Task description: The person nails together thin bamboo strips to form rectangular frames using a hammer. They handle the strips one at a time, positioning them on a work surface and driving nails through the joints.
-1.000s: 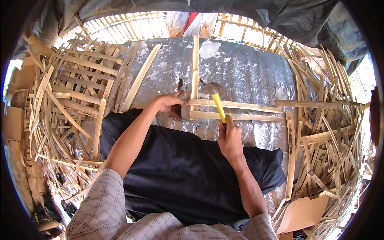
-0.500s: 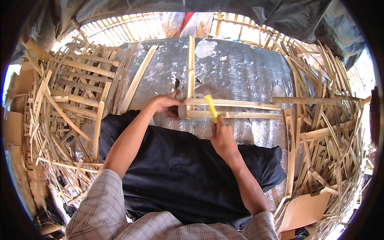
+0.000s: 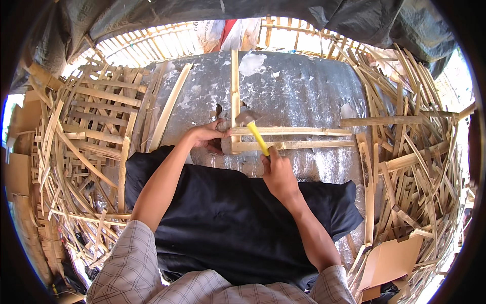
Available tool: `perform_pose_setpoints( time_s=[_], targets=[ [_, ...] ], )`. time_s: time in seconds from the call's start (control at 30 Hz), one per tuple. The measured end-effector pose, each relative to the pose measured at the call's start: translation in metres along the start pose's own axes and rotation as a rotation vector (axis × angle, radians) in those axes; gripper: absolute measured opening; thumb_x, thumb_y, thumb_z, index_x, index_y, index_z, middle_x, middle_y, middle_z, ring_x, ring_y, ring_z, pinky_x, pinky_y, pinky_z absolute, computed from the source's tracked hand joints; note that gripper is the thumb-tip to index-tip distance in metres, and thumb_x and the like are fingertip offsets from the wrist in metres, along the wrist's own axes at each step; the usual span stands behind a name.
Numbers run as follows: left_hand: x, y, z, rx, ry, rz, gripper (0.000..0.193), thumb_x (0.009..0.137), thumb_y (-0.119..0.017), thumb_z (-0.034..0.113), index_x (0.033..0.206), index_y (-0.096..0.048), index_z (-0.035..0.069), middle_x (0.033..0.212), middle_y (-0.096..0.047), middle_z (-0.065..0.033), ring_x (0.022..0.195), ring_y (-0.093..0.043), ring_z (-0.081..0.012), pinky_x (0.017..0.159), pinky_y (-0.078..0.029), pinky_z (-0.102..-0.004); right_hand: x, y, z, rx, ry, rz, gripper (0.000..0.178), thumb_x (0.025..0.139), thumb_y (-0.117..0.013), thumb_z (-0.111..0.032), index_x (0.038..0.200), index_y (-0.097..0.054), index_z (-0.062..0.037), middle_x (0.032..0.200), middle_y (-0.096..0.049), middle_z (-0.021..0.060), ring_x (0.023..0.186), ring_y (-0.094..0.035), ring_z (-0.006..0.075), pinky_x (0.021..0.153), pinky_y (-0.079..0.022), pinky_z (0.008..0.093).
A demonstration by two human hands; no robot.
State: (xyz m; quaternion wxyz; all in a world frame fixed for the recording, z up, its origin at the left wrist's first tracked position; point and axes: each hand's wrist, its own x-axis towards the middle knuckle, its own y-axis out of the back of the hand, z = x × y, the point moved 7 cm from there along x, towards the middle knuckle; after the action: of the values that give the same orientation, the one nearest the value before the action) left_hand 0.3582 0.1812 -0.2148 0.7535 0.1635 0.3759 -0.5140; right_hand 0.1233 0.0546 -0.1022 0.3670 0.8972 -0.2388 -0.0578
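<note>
The left hand (image 3: 206,134) lay immediately left of the upright bamboo strip (image 3: 235,86), its forearm slanting inward from the near left, its wrist bent toward that strip. Its fingertips met the corner where the upper crosswise strip (image 3: 293,130) joined the upright strip; whether they pinched the wood or merely steadied it could not be told. The right hand (image 3: 280,175), right of the upright strip and nearer the wearer, was closed around the handle of a hammer (image 3: 258,137), its forearm rising obliquely from the near right. The hammer's long axis ran diagonally, the yellow handle passing over both crosswise strips and the blurred head directed toward the upright strip, just to its right; contact could not be determined.

The upright strip pointed away from the wearer. The upper crosswise strip and the lower crosswise strip (image 3: 304,145) extended rightward from its near end, almost parallel, with a narrow gap between them. Beneath lay a worn silvery sheet (image 3: 304,88), exposed broadly beyond the crosswise strips, right of the upright strip, and in a narrower band on the left, bounded by a slanting loose strip (image 3: 170,106). Black cloth (image 3: 243,218) bordered the near side; bamboo heaps stood well to the left (image 3: 101,116) and right (image 3: 412,172).
</note>
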Motion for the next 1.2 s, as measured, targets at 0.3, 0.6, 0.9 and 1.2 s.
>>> perform_pose_setpoints(
  time_s=[0.3,0.6,0.9,1.2],
  targets=[
    [0.010,-0.001,-0.002,0.008,-0.022,-0.008,0.110,0.094,-0.082,0.034,0.169,-0.002,0.027,0.142,-0.058,-0.0227,0.106,-0.073,-0.0371,0.090,-0.065,-0.0557,-0.006,-0.007,0.010,-0.051,0.077,0.020,0.023,0.106,-0.060,-0.013,0.110,-0.045,0.0030,0.067,-0.061,0.0322,0.064,-0.061,0.0563,0.057,-0.047,0.0638],
    [0.013,0.002,-0.006,0.003,-0.027,0.000,0.110,0.095,-0.081,0.033,0.169,0.000,0.026,0.140,-0.060,-0.0216,0.106,-0.073,-0.0366,0.090,-0.064,-0.0563,-0.009,-0.007,0.006,-0.093,0.043,-0.035,0.020,0.105,-0.060,-0.011,0.110,-0.048,0.0038,0.069,-0.063,0.0326,0.068,-0.062,0.0569,0.058,-0.048,0.0631],
    [0.006,-0.001,-0.004,-0.028,0.006,0.009,0.116,0.091,-0.085,0.036,0.170,0.000,0.023,0.140,-0.060,-0.0225,0.109,-0.072,-0.0359,0.089,-0.065,-0.0538,-0.010,0.001,0.001,-0.074,0.063,0.111,0.022,0.103,-0.062,-0.009,0.113,-0.048,0.0054,0.068,-0.062,0.0323,0.067,-0.064,0.0554,0.058,-0.050,0.0619],
    [0.001,-0.005,-0.004,-0.016,0.010,0.008,0.119,0.090,-0.086,0.036,0.170,0.001,0.021,0.146,-0.057,-0.0226,0.111,-0.071,-0.0354,0.091,-0.064,-0.0530,-0.009,0.005,-0.005,-0.008,0.028,0.086,0.021,0.103,-0.062,-0.011,0.108,-0.048,0.0040,0.069,-0.063,0.0323,0.068,-0.063,0.0559,0.059,-0.051,0.0620]
  ],
)
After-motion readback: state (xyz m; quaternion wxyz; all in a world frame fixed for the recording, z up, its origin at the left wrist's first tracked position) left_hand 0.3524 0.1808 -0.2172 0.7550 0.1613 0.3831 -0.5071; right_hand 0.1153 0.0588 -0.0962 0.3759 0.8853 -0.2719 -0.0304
